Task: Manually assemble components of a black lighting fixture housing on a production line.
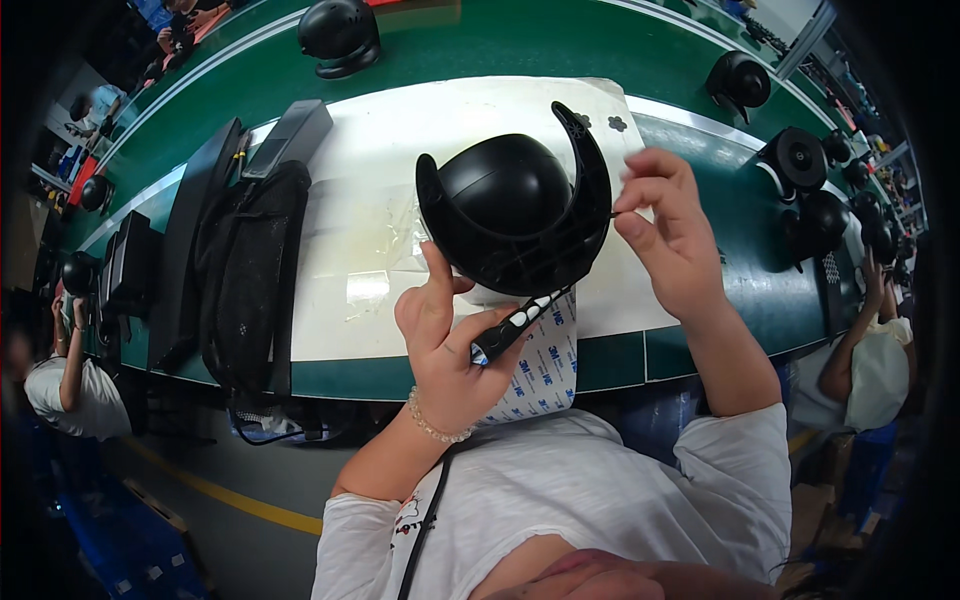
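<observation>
A black plastic part [510,245] with two curved horn-like arms and a rounded black dome [505,185] stands over the white work surface in front of me. My left hand [445,335] is closed round a slim tool with a black-and-white handle [520,322]. Its raised index finger touches or nearly touches the part's lower left edge. On the other side, my right hand [670,225] has thumb and forefinger pinched together beside the right arm of the part. A tiny dark bit shows at those fingertips, too small to name.
Black cases and a mesh pouch [255,270] lie at left beside a grey box [290,140]. Blue-printed backing sheet [545,370] hangs over the table's near edge. Black domed units stand on the green bench [560,50] beyond and at right [820,225]. Other people work at both sides.
</observation>
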The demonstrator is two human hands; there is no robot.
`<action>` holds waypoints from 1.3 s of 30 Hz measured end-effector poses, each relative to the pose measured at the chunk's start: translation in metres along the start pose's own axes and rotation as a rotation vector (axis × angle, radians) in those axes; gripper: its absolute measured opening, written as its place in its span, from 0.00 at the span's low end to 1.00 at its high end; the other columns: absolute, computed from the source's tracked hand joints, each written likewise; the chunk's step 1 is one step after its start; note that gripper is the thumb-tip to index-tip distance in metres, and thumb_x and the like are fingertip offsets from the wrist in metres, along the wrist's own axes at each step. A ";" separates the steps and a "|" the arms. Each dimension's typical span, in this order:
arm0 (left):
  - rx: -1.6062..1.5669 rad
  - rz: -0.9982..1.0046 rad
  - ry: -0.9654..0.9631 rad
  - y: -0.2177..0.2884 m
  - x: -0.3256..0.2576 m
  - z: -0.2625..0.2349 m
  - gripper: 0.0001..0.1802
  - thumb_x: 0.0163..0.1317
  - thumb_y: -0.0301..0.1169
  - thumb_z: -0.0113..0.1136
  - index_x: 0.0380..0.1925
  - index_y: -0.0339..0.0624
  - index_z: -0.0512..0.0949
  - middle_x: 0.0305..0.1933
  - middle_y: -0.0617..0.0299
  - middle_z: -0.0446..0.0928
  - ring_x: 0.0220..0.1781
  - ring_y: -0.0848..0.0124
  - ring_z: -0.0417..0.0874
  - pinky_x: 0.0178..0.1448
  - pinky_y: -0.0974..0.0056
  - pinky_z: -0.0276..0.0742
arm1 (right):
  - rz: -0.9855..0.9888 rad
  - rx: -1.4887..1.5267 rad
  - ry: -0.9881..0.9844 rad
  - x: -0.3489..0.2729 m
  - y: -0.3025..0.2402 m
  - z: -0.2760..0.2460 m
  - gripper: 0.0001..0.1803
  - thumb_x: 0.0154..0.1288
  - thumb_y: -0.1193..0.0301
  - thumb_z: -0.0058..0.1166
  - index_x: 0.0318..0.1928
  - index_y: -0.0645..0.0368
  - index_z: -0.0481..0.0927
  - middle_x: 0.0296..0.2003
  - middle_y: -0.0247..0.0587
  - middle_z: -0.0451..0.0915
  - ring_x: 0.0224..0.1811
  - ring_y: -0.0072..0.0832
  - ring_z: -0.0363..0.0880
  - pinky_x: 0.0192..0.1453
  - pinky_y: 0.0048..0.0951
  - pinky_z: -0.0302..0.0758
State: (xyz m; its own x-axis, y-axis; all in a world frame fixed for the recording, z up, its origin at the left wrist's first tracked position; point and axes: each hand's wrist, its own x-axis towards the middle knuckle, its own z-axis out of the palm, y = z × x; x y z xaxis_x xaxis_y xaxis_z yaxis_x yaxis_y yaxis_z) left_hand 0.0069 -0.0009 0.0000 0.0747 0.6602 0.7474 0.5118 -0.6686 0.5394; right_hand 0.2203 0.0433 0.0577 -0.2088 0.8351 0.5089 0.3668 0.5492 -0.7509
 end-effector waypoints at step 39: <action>-0.293 -0.221 -0.082 0.002 0.002 -0.017 0.18 0.35 0.45 0.70 0.26 0.48 0.84 0.66 0.48 0.54 0.54 0.60 0.60 0.57 0.65 0.56 | 0.011 0.158 -0.101 -0.035 -0.022 0.024 0.12 0.42 0.74 0.64 0.31 0.56 0.77 0.30 0.35 0.78 0.31 0.32 0.75 0.37 0.29 0.70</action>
State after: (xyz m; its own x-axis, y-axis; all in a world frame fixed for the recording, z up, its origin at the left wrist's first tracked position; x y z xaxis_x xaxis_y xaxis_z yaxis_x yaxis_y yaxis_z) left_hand -0.0061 -0.0065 0.0094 0.0644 0.8171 0.5729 0.2579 -0.5682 0.7814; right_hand 0.1979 0.0032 0.0465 -0.2984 0.8356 0.4612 0.2247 0.5311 -0.8170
